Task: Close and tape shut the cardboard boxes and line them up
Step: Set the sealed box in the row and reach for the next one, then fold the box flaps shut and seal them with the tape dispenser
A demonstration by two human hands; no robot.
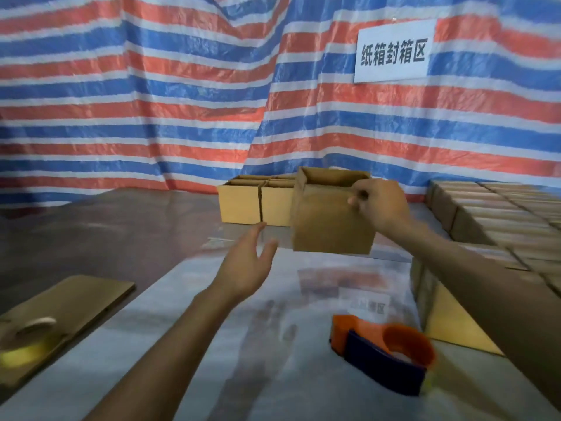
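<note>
My right hand (pixel 378 205) grips the near top rim of an open cardboard box (pixel 328 221) and holds it in the air above the table, tilted slightly. Just below and left of that box, my left hand (pixel 247 262) reaches forward with straight, spread fingers and touches nothing. An orange and blue tape dispenser (pixel 387 352) lies on the glossy table near my right forearm. Behind the held box, several open boxes (pixel 243 203) stand together at the table's far edge.
Rows of closed cardboard boxes (pixel 498 220) fill the right side of the table. A flat piece of cardboard (pixel 69 305) lies at the left with tape rolls (pixel 27 341) on it. A striped tarp (pixel 151 86) with a white sign (pixel 394 51) hangs behind.
</note>
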